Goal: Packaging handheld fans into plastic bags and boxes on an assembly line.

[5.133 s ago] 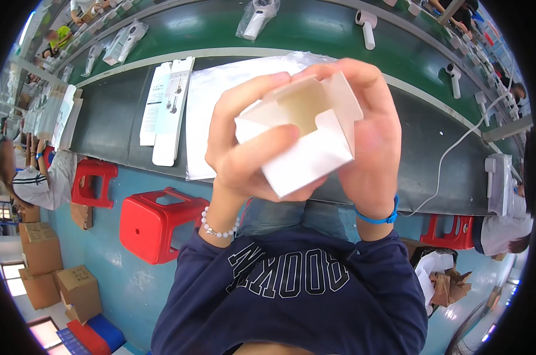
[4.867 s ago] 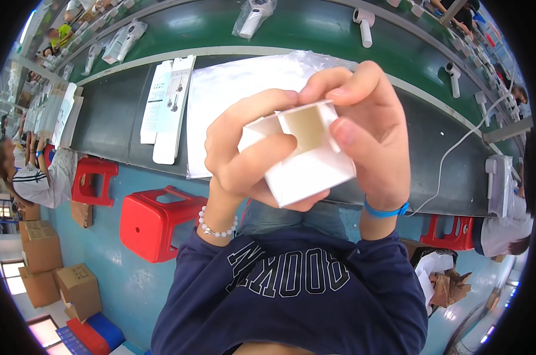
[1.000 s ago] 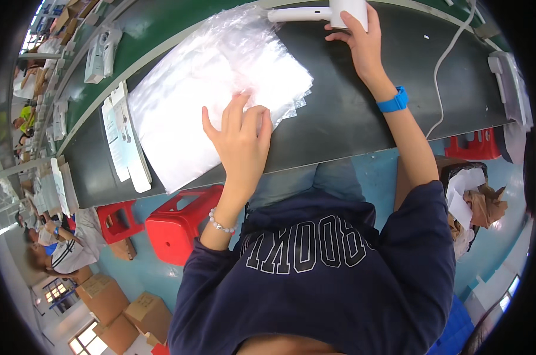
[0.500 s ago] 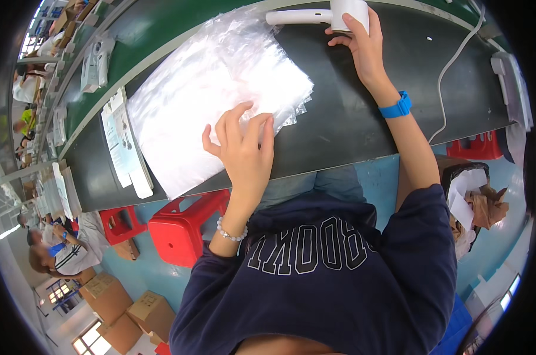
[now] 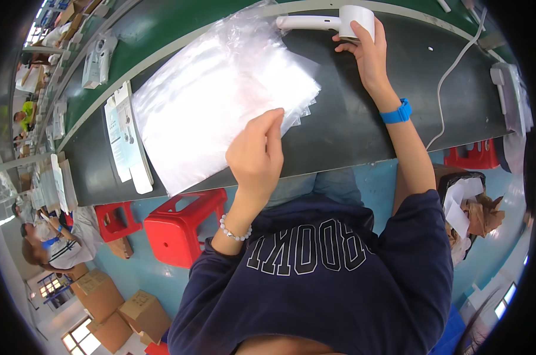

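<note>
A stack of clear plastic bags [image 5: 203, 100] lies fanned on the dark bench in front of me. My left hand [image 5: 257, 155] is over the stack's near right part, thumb and fingertips pinched together on the top bag; the exact grip is hard to see. A thin see-through flap shows raised along the stack's right edge. Beyond and to the right, my right hand [image 5: 368, 59] is closed around the head of a white hair-dryer-shaped device [image 5: 355, 19]. Its handle points left, reaching over the far corner of the bags.
Printed flat boxes [image 5: 126, 139] lie left of the bags. A white cable [image 5: 442, 89] runs over the bench's right side, near another bagged white device [image 5: 497, 89]. Beyond the bench is a green surface [image 5: 179, 15]. Red stools [image 5: 173, 236] and cartons stand below; a co-worker sits at left.
My left hand's spread fingers have closed into a pinch at the bags, and a flap has come up at their right edge. The right hand still holds the white device.
</note>
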Demonstrator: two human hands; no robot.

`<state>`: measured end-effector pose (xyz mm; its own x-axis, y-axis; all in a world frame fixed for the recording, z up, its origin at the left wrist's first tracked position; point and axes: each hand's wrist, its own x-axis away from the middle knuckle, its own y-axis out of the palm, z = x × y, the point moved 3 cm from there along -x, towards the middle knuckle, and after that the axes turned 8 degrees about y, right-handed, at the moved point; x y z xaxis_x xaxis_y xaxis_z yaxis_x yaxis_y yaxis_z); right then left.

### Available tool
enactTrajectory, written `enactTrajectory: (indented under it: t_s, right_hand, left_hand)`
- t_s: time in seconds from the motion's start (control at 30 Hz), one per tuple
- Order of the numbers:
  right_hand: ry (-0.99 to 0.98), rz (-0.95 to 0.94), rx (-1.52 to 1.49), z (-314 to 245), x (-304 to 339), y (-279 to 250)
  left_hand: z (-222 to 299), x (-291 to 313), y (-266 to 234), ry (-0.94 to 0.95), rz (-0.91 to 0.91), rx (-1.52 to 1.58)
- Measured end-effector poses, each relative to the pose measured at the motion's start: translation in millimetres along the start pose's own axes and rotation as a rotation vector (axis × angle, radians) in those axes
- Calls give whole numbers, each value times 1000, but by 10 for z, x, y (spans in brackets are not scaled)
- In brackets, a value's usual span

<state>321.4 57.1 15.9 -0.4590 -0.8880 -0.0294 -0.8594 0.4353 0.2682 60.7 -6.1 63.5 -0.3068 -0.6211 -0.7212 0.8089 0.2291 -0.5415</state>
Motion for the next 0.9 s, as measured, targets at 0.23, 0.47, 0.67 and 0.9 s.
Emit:
enactTrajectory:
  t_s: [0.23, 0.47, 0.67, 0.9]
  right_hand:
    - [-222, 42, 53, -363, 330, 23]
    - [-147, -79, -130, -596, 1278, -203]
    - [-70, -8, 37, -603, 1444, -31]
    - [-45, 4, 49, -508, 1452, 25]
  left_hand:
    - [19, 129, 84, -50, -189, 181]
    - [63, 62, 22, -197, -141, 281]
    - [38, 78, 68, -207, -154, 354]
    - [56, -13, 86, -257, -136, 245]
